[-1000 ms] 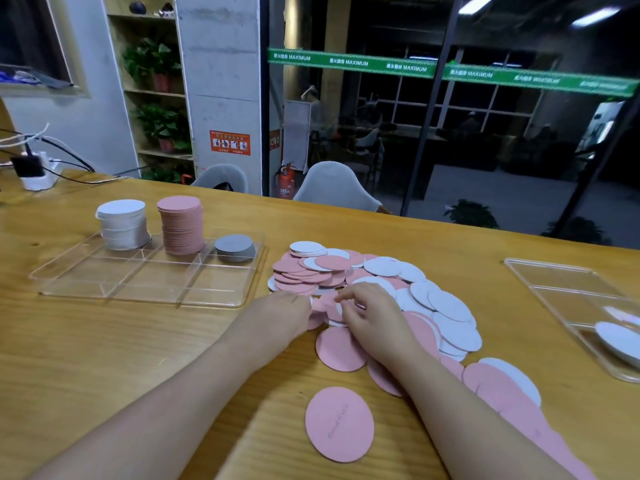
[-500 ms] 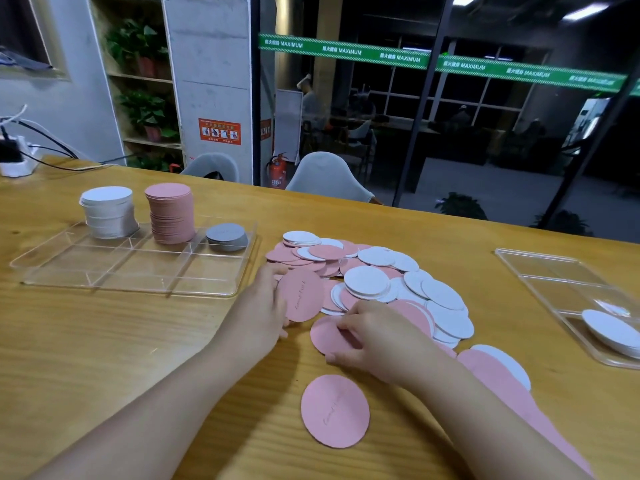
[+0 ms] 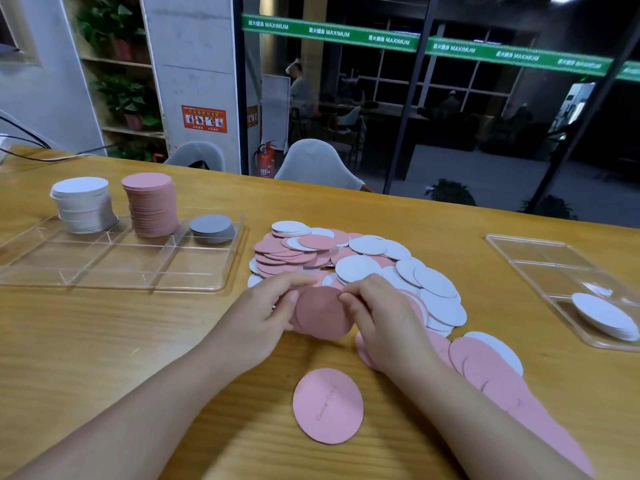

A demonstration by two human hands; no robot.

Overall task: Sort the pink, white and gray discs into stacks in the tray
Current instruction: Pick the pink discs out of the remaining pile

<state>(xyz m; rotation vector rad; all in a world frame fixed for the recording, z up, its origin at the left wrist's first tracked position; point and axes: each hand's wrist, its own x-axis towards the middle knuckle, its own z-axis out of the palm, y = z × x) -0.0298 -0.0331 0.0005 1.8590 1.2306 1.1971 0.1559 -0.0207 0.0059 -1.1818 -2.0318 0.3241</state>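
Note:
A loose pile of pink and white discs [image 3: 363,258] lies in the middle of the wooden table. In front of that pile my left hand [image 3: 263,313] and my right hand [image 3: 377,317] hold pink discs [image 3: 322,313] between them, lifted on edge. My left fingers curl round the left rim; my right thumb and fingers pinch the right rim. The clear divided tray [image 3: 114,268] at the left carries a white stack [image 3: 85,209], a pink stack [image 3: 150,207] and a low gray stack [image 3: 212,228] in its back row. One pink disc [image 3: 328,405] lies alone near me.
A second clear tray [image 3: 540,268] at the right edge holds a few white discs [image 3: 604,317]. More pink discs [image 3: 502,379] trail along the table under my right forearm. Cables [image 3: 24,150] lie at the far left, and chairs stand behind the table.
My left hand lifted a pink disc from the pile. My right hand picked up another from the table and brought it against the first. Both hands now hold them together.

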